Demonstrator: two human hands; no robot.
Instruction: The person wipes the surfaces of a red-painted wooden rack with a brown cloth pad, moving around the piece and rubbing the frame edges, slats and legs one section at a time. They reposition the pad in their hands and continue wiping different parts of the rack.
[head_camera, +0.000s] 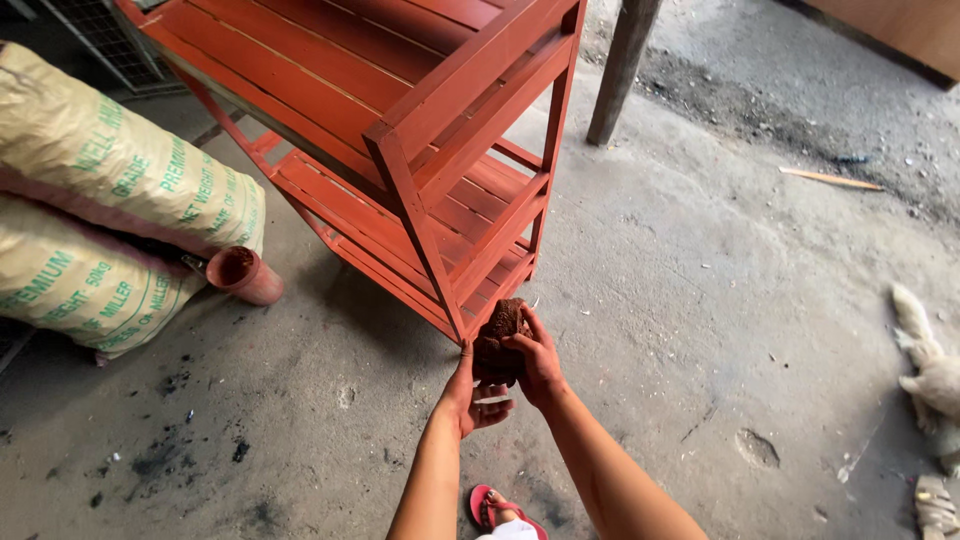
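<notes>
Both hands close on a rough, dark brown rag (499, 345) at the red wooden shelf's (400, 150) front leg: left hand (470, 398) cupped beneath, right hand (537, 362) gripping its side, above the gritty concrete floor (650, 300).

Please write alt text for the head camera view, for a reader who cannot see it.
Two bare hands, left hand and right hand, hold a dark brown lump beside the corner leg of a red wooden shelf rack on a concrete floor. Printed sacks and a red can lie at left.
</notes>
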